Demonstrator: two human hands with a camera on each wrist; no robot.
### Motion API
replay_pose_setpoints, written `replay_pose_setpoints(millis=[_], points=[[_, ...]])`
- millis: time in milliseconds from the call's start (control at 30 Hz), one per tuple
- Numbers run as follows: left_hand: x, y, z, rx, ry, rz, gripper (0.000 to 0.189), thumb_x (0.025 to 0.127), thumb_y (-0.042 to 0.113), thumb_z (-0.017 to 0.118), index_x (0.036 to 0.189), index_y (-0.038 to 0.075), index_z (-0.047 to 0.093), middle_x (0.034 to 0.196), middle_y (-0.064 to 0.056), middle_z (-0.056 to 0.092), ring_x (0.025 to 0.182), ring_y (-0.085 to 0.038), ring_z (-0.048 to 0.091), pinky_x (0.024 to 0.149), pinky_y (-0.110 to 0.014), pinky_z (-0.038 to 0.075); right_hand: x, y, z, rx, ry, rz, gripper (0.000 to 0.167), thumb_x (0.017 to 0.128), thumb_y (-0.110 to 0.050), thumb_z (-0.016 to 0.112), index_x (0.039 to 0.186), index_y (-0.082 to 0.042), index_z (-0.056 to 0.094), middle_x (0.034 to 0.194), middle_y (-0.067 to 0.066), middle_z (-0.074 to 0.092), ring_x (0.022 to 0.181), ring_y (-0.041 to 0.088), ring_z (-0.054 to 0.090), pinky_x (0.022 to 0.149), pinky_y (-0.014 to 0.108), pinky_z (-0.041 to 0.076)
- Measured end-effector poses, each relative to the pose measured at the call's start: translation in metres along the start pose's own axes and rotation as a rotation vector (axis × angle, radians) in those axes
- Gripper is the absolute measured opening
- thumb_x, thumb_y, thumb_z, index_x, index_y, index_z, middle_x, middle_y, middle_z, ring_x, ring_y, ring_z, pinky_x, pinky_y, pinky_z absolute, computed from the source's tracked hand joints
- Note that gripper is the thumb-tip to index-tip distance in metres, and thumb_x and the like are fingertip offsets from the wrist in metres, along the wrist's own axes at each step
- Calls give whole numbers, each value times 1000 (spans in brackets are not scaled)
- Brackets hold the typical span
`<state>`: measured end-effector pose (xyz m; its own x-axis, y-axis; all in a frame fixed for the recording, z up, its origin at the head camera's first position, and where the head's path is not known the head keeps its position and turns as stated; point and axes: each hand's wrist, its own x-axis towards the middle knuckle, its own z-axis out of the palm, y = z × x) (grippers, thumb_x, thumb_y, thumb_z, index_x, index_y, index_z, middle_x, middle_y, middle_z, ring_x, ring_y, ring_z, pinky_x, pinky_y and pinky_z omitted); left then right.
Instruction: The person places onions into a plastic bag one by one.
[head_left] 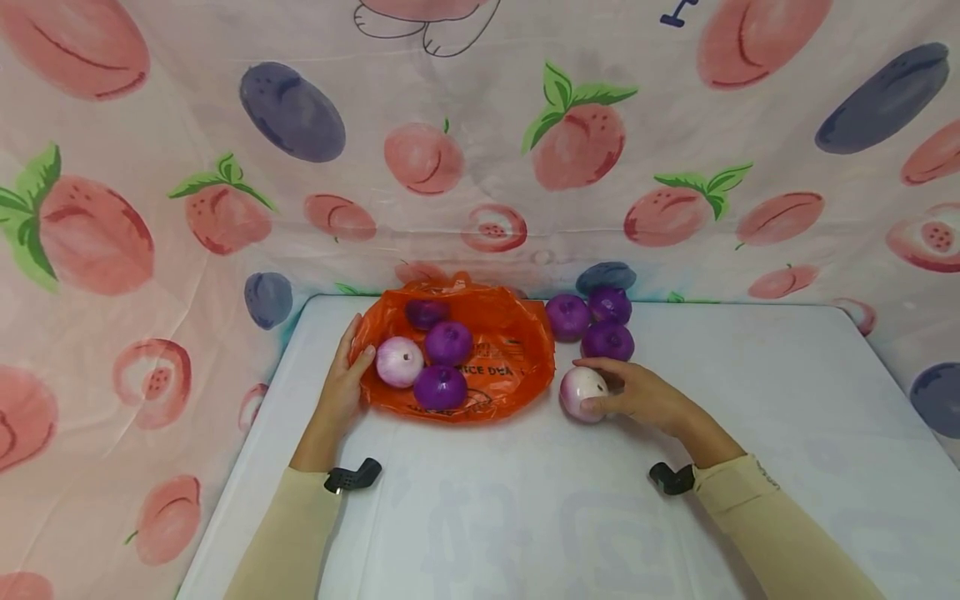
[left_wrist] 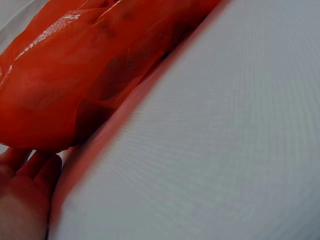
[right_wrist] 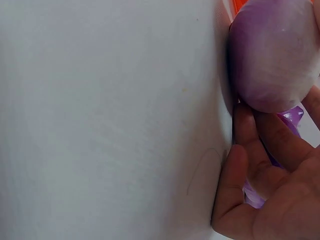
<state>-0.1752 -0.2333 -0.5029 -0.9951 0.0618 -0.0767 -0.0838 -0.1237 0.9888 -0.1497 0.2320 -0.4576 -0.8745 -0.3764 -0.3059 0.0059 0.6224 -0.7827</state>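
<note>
Purple-and-white onion (head_left: 576, 392) is grasped by the right hand (head_left: 651, 398), just beside the orange plastic bag (head_left: 531, 343), whose left rim the left hand (head_left: 343, 385) holds.

Soft, even light fills the head view. The wrist views are dimmer: glare streaks the orange bag (left_wrist: 65, 85) beyond the left fingers (left_wrist: 47, 170); a shadow, perhaps softened by blur, dims the table (right_wrist: 110, 120) beside the right fingers (right_wrist: 246, 127).
</note>
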Motion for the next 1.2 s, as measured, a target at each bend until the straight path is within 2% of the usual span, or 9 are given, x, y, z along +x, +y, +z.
replay_pose_setpoints(millis=[200,433,600,800,900,1033,1200], points=[[0,0,0,9,3,-6,61,108,29,49,160,48,22,170,10,19,158,-20,20,126,-45,28,0,3,1,17,1,-2,75,87,-45,79,152,-23,49,154,15,49,141,42,43,115,69,35],[0,0,0,-24,-8,2,62,108,27,49,160,47,22,170,10,19,157,-20,21,124,-39,32,0,10,1,83,-3,3,76,88,-46,77,153,-23,47,154,13,49,142,40,43,117,66,35],[0,-1,0,-37,-12,4,62,108,27,50,160,47,22,170,9,19,158,-21,21,122,-35,34,-3,6,1,135,-22,9,75,90,-42,77,155,-22,45,156,14,47,142,41,42,116,65,37],[1,-1,-1,-25,-5,2,62,108,28,50,160,47,23,170,11,20,157,-19,21,122,-35,34,-6,3,2,158,-10,-3,76,90,-40,77,155,-21,44,155,13,48,139,41,47,114,62,41],[1,-2,-2,-14,-9,1,62,108,29,50,160,47,22,170,11,19,158,-20,20,123,-37,33,-8,1,3,184,-8,1,76,91,-38,77,156,-21,42,155,14,47,136,42,50,109,57,48],[2,-3,-3,3,-7,-5,62,108,30,50,160,49,22,170,10,19,158,-20,20,123,-38,33,-10,-3,5,273,-19,1,76,92,-32,77,157,-19,39,153,18,43,131,39,55,100,45,58],[1,-2,-2,13,-2,-1,61,108,30,50,159,49,23,170,11,19,158,-20,20,123,-39,33,-12,-10,7,374,-19,-37,77,93,-23,75,159,-17,35,146,22,42,122,35,60,92,38,61]])
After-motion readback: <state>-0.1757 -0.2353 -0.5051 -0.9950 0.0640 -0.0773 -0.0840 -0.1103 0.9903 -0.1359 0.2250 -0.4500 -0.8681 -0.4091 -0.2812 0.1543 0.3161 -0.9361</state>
